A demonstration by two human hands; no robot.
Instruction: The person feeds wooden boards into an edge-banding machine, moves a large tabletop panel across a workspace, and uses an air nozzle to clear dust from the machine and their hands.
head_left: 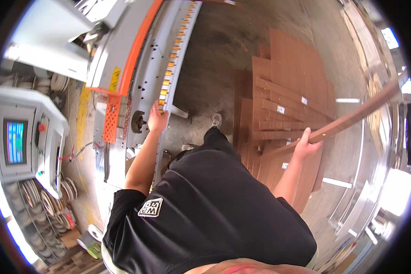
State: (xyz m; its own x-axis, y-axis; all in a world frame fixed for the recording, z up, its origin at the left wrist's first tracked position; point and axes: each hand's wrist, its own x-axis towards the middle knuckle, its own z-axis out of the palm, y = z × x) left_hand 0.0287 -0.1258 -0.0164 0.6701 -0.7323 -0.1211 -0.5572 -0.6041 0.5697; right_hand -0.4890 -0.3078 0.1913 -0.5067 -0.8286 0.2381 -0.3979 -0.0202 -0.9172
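My right hand (307,145) grips a long narrow brown board (351,118) near its middle; the board runs up and to the right, lifted over a low stack of brown panels (287,91) on the floor. My left hand (156,119) rests on the edge of a grey machine's feed track (178,50), which carries a row of small orange pads. Its fingers curl over the rail edge. My black shirt fills the lower middle of the view, and one shoe (216,119) shows on the concrete floor.
An orange guard rail (139,45) and an orange perforated cover (111,119) sit on the machine. A grey control console with a lit screen (14,141) stands at the left. Rolls of edge tape (50,201) are stored at the lower left. Concrete floor (214,55) lies between machine and panels.
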